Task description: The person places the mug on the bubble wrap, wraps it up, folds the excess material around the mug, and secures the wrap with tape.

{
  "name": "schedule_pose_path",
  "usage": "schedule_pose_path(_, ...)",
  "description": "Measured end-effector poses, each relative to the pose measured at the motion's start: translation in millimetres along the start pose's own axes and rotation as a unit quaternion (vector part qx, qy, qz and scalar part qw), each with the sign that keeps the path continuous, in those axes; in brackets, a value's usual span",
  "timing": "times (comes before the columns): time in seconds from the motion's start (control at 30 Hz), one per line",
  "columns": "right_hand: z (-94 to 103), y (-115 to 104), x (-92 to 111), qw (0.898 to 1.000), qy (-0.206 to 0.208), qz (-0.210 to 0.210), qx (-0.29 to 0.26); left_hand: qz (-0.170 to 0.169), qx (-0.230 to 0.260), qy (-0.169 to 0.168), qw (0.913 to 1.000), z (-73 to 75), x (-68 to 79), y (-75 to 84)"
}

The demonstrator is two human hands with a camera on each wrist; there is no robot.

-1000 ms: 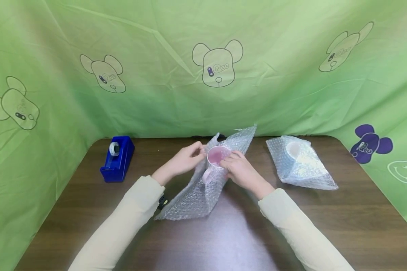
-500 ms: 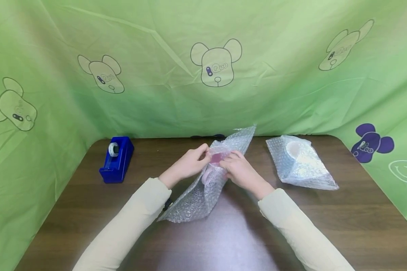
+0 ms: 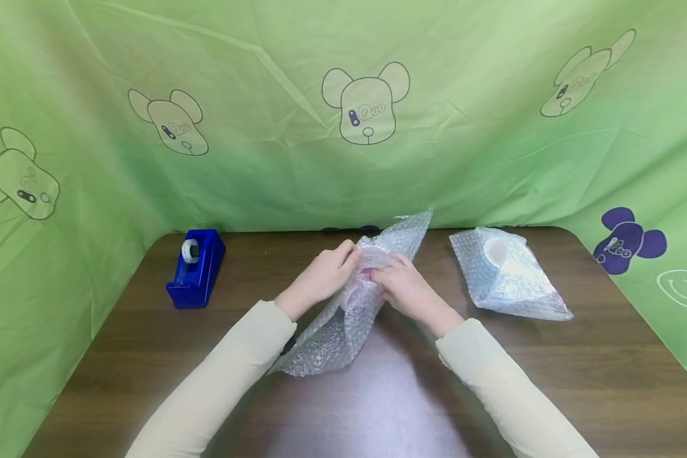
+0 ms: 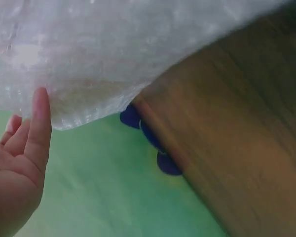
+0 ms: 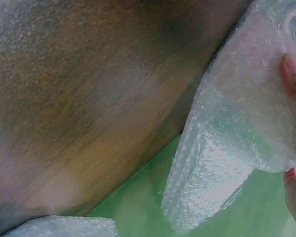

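Bubble wrap now covering more of the mug between both hands. Head: left hand touching wrap, pinch untellable; right hand gripping mug; finished-looking bundle lying rightward. Left wrist: finger extending. Right wrist: thumb pressing; closure seemingly remaining.

The head view looks forward and down; close wrist views share bubble wrap.

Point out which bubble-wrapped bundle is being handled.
The middle bundle, around the pink cup: left hand and right hand touch it; the bundle at right lies untouched.
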State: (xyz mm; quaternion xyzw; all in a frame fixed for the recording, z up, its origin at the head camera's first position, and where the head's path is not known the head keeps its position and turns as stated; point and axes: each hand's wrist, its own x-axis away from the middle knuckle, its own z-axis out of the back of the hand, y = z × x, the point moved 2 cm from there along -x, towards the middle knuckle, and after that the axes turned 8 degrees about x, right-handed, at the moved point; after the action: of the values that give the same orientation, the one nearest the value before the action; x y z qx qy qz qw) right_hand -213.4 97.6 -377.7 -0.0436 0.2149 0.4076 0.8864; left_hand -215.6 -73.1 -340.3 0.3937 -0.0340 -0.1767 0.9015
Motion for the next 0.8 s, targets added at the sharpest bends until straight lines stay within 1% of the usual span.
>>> schedule_pose_path(0.07, -0.2, 0.1, 0.0, 1.000, 0.001, 0.000, 0.000, -0.004, 0.008, 0.026, 0.9996, -1.1, -3.2, -2.0)
schedule_pose_path(0.13, -0.3, 0.1, 0.4, 1.000, -0.001, -0.001, -0.001, -0.005, 0.027, 0.047, 0.9985, -2.5, -6.2, -4.5)
schedule_pose_path(0.27, -1.2, 0.2, 1.2, 1.000, -0.010, -0.003, -0.002, 0.012, 0.073, 0.067, 0.9950, -5.4, -10.1, -10.7)
schedule_pose_path(0.37, -1.4, 0.0, 1.2, 1.000, -0.015, -0.004, -0.001, 0.033, 0.103, 0.073, 0.9915, -8.4, -12.0, -15.9)
schedule_pose_path(0.43, -1.3, -0.2, 0.9, 1.000, -0.013, -0.002, 0.001, 0.057, 0.124, 0.075, 0.9878, -11.0, -13.0, -19.5)
schedule_pose_path(0.47, -1.4, -0.2, 0.6, 1.000, -0.011, 0.000, 0.001, 0.072, 0.139, 0.075, 0.9848, -12.2, -13.3, -21.0)
schedule_pose_path(0.5, -1.5, -0.3, 0.3, 1.000, -0.008, 0.002, 0.003, 0.090, 0.161, 0.073, 0.9801, -13.4, -13.7, -22.3)
schedule_pose_path(0.53, -1.4, -0.3, 0.0, 1.000, -0.006, 0.004, 0.003, 0.115, 0.191, 0.067, 0.9725, -14.7, -14.0, -23.6)
schedule_pose_path(0.57, -1.5, -0.3, 0.0, 1.000, -0.004, 0.006, 0.007, 0.143, 0.219, 0.060, 0.9632, -15.9, -14.5, -25.1)
schedule_pose_path(0.6, -1.3, -0.1, -0.1, 1.000, -0.004, 0.007, 0.010, 0.170, 0.252, 0.052, 0.9513, -17.2, -15.0, -26.6)
schedule_pose_path(0.7, -0.7, 0.4, -0.3, 1.000, -0.011, 0.009, 0.018, 0.243, 0.344, 0.021, 0.9070, -20.9, -16.7, -30.0)
schedule_pose_path(0.73, -0.4, 0.7, -0.2, 1.000, -0.015, 0.009, 0.020, 0.260, 0.361, 0.012, 0.8954, -21.8, -17.3, -30.8)
schedule_pose_path(0.77, -0.2, 1.1, -0.1, 1.000, -0.018, 0.009, 0.023, 0.271, 0.372, 0.006, 0.8879, -22.3, -18.1, -31.3)
schedule_pose_path(0.8, 0.3, 1.4, -0.1, 0.999, -0.022, 0.010, 0.023, 0.277, 0.381, 0.001, 0.8822, -22.8, -18.9, -31.5)
